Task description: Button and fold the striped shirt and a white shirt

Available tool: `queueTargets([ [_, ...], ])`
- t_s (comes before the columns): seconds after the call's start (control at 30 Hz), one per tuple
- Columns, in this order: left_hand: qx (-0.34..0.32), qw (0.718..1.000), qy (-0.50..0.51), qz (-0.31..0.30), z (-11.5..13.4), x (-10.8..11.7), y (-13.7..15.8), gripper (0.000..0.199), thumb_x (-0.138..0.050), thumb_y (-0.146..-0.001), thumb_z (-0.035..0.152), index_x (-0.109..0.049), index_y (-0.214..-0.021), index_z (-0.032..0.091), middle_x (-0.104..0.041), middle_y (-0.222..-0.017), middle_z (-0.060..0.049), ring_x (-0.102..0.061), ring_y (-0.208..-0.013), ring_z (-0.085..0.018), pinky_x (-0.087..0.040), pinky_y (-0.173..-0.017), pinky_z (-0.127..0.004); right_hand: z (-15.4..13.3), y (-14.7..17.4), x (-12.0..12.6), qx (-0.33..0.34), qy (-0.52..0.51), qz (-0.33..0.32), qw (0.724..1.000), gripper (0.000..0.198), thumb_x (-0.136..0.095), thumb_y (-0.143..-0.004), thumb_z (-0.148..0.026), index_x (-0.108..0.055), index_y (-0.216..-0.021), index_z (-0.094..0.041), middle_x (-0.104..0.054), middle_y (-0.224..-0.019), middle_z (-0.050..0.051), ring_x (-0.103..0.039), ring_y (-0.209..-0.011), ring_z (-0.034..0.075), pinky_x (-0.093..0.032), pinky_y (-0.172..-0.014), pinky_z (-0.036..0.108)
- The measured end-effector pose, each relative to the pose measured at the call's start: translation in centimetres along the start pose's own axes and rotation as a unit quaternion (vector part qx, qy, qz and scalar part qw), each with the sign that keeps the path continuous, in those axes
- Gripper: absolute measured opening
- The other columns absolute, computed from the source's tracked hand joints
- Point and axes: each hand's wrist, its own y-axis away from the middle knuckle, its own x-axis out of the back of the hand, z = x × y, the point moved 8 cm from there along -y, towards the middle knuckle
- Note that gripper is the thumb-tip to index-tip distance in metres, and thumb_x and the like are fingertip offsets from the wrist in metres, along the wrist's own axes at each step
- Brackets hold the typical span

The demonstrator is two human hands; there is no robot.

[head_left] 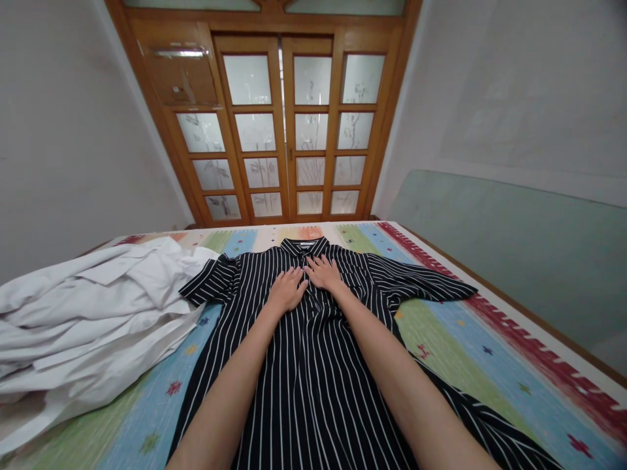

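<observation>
A black shirt with white stripes [294, 365] lies spread front side up, its collar [304, 245] at the far end. Both short sleeves stretch out to the sides. On the upper chest, just left of the button line, my left hand [287, 290] rests with its fingers extended on the cloth. My right hand [323, 273] lies flat beside it, a little nearer the collar, fingers spread. The two hands are close together near the button front. Neither hand grasps the fabric.
White crumpled cloth [98, 313] is heaped on the left, reaching the shirt's left sleeve. Underneath is a colourful patterned bed cover [470, 365]. A pale green panel [514, 222] stands along the right. Wooden doors with glass panes [289, 130] are beyond the far edge.
</observation>
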Motion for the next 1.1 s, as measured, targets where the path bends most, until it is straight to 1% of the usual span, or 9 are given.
queueTargets([
  [0.17, 0.014, 0.997, -0.069, -0.038, -0.4, -0.4, -1.2, 0.054, -0.023, -0.1, 0.04, -0.038, -0.146, 0.016, -0.037, -0.154, -0.01, -0.029, -0.144, -0.024, -0.023, -0.117, -0.046, 0.0, -0.4, 0.1, -0.003, 0.022, -0.016, 1.0, 0.059, -0.017, -0.1, -0.047, -0.026, -0.153, -0.023, -0.024, -0.16, 0.004, -0.012, -0.148, 0.028, -0.006, -0.117, 0.052],
  [0.3, 0.023, 0.995, -0.09, -0.042, -0.8, -0.4, -2.0, 0.053, -0.02, -0.1, 0.037, -0.036, -0.147, 0.018, -0.037, -0.154, -0.008, -0.031, -0.143, -0.023, -0.023, -0.117, -0.045, 0.3, -1.3, -0.2, -0.001, 0.037, -0.027, 0.999, 0.061, -0.013, -0.099, -0.048, -0.023, -0.154, -0.025, -0.02, -0.161, 0.003, -0.009, -0.148, 0.027, -0.004, -0.116, 0.052],
  [0.53, 0.037, 0.995, -0.09, -0.024, -1.9, -0.5, -4.2, 0.051, -0.02, -0.1, 0.032, -0.04, -0.145, 0.017, -0.041, -0.152, -0.008, -0.034, -0.141, -0.021, -0.025, -0.117, -0.043, 0.7, -2.7, 0.0, 0.015, 0.039, -0.026, 0.999, 0.059, -0.014, -0.1, -0.045, -0.024, -0.154, -0.025, -0.031, -0.157, 0.004, -0.013, -0.147, 0.03, -0.006, -0.115, 0.053],
  [0.7, 0.045, 0.994, -0.1, -0.025, -3.0, -1.0, -6.0, 0.052, -0.02, -0.101, 0.033, -0.04, -0.145, 0.015, -0.044, -0.15, -0.011, -0.035, -0.141, -0.023, -0.024, -0.116, -0.044, 0.9, -3.2, 0.1, 0.017, 0.045, -0.018, 0.999, 0.058, -0.015, -0.1, -0.044, -0.025, -0.154, -0.025, -0.032, -0.157, 0.005, -0.015, -0.147, 0.029, -0.007, -0.115, 0.053],
  [0.83, 0.049, 0.993, -0.109, -0.024, -3.4, -0.9, -7.3, 0.05, -0.02, -0.101, 0.033, -0.043, -0.142, 0.016, -0.051, -0.144, -0.011, -0.039, -0.138, -0.022, -0.024, -0.116, -0.043, 0.9, -3.3, 0.1, 0.019, 0.038, -0.007, 0.999, 0.058, -0.016, -0.1, -0.044, -0.027, -0.153, -0.025, -0.035, -0.155, 0.005, -0.016, -0.146, 0.029, -0.008, -0.115, 0.053],
  [1.0, 0.044, 0.993, -0.109, -0.015, -3.2, -0.6, -7.6, 0.049, -0.023, -0.1, 0.03, -0.046, -0.139, 0.013, -0.055, -0.14, -0.012, -0.043, -0.134, -0.024, -0.027, -0.114, -0.045, 0.9, -3.3, 0.4, 0.031, 0.031, 0.022, 0.999, 0.055, -0.021, -0.1, -0.04, -0.034, -0.15, -0.022, -0.04, -0.153, 0.007, -0.022, -0.144, 0.029, -0.011, -0.115, 0.054],
  [1.1, 0.051, 0.992, -0.117, 0.007, -2.7, -0.1, -7.1, 0.046, -0.026, -0.097, 0.023, -0.05, -0.135, 0.012, -0.057, -0.137, -0.013, -0.045, -0.133, -0.024, -0.028, -0.113, -0.043, 0.8, -3.2, 0.5, 0.056, 0.04, 0.031, 0.997, 0.053, -0.025, -0.099, -0.034, -0.039, -0.147, -0.017, -0.042, -0.151, 0.009, -0.027, -0.142, 0.027, -0.015, -0.115, 0.047],
])
